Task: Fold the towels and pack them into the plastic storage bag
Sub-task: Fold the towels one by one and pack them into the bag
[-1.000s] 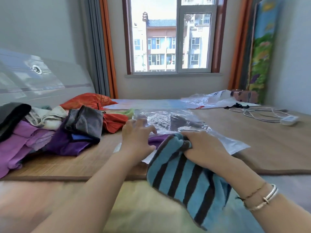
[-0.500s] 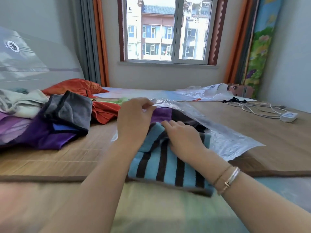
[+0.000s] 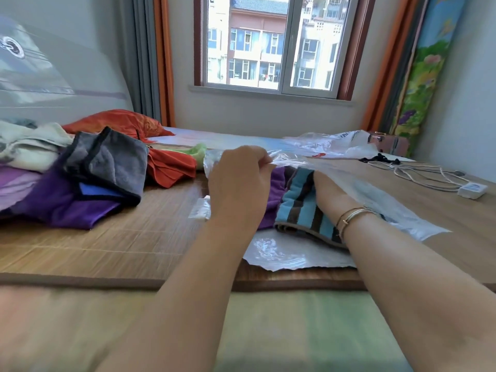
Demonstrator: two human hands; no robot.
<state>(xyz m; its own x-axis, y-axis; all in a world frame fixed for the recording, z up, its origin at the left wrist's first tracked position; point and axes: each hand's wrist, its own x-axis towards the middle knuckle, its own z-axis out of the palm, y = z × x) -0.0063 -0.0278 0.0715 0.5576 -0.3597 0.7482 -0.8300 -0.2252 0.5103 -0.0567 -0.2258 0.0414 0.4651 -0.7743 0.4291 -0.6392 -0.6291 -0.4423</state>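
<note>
Half the blue-and-brown striped towel (image 3: 300, 208) is bagged

Towel pile (image 3: 80, 178) left on mat (image 3: 134, 237), bag (image 3: 281, 253) centre — striped towel (image 3: 300, 208) inside, cable (image 3: 429, 175) right

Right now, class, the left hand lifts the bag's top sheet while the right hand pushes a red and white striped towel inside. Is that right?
Not quite. The towel is blue with dark stripes, not red and white. The head view shows the left hand lifting the plastic bag open while the right hand pushes that towel inside.
</note>
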